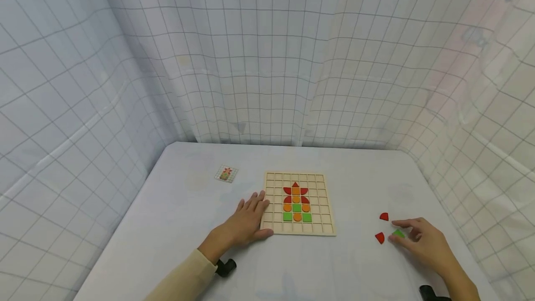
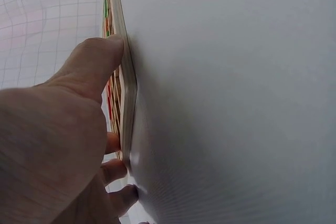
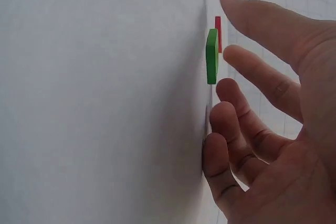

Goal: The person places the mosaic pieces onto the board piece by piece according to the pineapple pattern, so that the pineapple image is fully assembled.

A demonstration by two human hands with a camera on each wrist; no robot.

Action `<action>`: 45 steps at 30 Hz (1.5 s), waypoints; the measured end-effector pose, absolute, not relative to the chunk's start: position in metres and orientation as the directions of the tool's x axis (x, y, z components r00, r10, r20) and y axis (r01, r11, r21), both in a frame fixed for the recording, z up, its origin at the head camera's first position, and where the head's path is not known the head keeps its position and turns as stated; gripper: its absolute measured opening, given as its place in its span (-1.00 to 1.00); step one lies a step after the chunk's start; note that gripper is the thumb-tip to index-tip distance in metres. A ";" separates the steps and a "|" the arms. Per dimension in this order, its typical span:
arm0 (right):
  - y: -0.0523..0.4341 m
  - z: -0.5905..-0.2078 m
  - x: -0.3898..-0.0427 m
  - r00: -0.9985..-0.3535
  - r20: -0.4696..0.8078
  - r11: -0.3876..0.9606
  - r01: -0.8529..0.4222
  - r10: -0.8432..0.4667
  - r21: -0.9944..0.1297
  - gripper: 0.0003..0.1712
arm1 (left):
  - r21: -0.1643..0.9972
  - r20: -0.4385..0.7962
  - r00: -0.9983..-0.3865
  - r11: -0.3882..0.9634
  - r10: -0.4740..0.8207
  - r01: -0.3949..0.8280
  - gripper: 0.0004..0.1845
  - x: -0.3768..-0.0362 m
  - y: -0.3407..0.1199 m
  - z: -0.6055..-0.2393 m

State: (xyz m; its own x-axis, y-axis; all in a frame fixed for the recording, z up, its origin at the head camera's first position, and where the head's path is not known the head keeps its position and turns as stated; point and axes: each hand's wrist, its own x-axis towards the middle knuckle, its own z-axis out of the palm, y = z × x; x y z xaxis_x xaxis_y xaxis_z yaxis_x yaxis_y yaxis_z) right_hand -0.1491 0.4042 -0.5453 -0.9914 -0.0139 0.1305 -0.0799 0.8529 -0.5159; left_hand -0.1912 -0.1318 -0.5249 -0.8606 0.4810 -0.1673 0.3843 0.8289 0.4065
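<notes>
My left hand point(image 1: 245, 224) lies with fingers spread at the left side of a wooden grid board point(image 1: 321, 199). Its thumb touches the board's near left corner, and the left wrist view shows that thumb over the board's edge point(image 2: 127, 90). On the board, red, orange and green pieces form a figure with a red triangle point(image 1: 295, 184) on top. My right hand point(image 1: 426, 243) is over the table on the right, thumb and index finger apart around a green piece point(image 3: 211, 56) that lies on the table. Two red quarter-round pieces, one farther point(image 1: 384, 216) and one nearer point(image 1: 380, 238), lie beside those fingertips.
A small pattern card point(image 1: 226, 173) with a similar figure on a grid lies behind the board's left side. White cloth walls point(image 1: 251, 59) with grid lines surround the white table point(image 1: 188, 208) at the back and sides. Black wrist mounts point(image 1: 226, 268) show below both hands.
</notes>
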 end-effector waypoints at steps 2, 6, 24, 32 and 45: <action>0.410 -0.547 -0.147 -0.995 0.104 0.850 -0.065 -0.012 -0.523 -0.52 | 0.407 -0.173 -0.862 0.831 0.477 0.379 0.02 -0.192 -0.132 -0.524; 0.418 -0.546 -0.145 -0.996 0.084 0.836 -0.053 -0.008 -0.546 -0.53 | 0.406 -0.172 -0.862 0.832 0.476 0.378 0.02 -0.192 -0.132 -0.524; 0.414 -0.543 -0.148 -0.999 0.023 0.829 -0.031 -0.022 -0.558 -0.70 | 0.405 -0.184 -0.863 0.836 0.471 0.371 0.02 -0.193 -0.132 -0.527; 0.407 -0.538 -0.148 -1.000 -0.015 0.815 0.008 0.000 -0.579 -0.67 | 0.418 -0.174 -0.861 0.828 0.477 0.374 0.03 -0.192 -0.132 -0.527; 0.384 -0.533 -0.150 -0.998 0.048 0.751 -0.067 -0.047 -0.657 -0.66 | 0.424 -0.170 -0.857 0.821 0.486 0.382 0.03 -0.190 -0.132 -0.523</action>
